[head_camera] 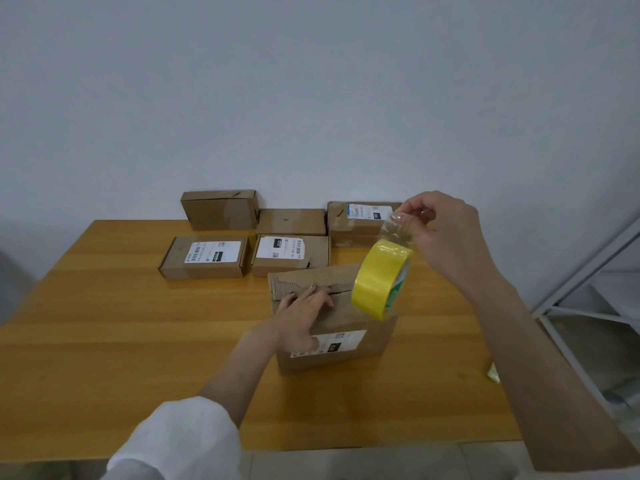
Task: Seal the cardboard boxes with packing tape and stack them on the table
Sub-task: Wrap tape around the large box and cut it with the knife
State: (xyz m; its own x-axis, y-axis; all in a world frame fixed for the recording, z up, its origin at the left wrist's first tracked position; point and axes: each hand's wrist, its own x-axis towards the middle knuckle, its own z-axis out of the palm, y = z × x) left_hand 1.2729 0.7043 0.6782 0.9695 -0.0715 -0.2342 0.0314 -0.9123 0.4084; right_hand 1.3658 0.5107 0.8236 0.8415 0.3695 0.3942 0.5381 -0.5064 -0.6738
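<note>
Step in hand: drawing out tape for the near box (346, 351); we judge its top seam not yet taped.
Near box: front centre of the table (138, 341), label on the side facing us, top flaps ragged and meeting along a crooked seam.
Left hand (304, 306): fingers straight and a little spread, laid flat on the flaps and pressing them down; it holds nothing.
Right hand (440, 230): raised above the box's right end; thumb and forefinger pinch the tape end (398, 230), the other fingers curled.
Tape roll (381, 278): yellow, hanging on edge below the pinched strip; we cannot tell whether it touches the box.
Method, our judgement: press the flaps level, lay the strip down over one end of the box, run it straight along the seam, and smooth it before tearing. A strip that twists will stick to itself.
Other boxes: five at the far side, two labelled in front (204, 258) (291, 251), three behind by the wall (220, 209) (291, 221) (360, 220).
</note>
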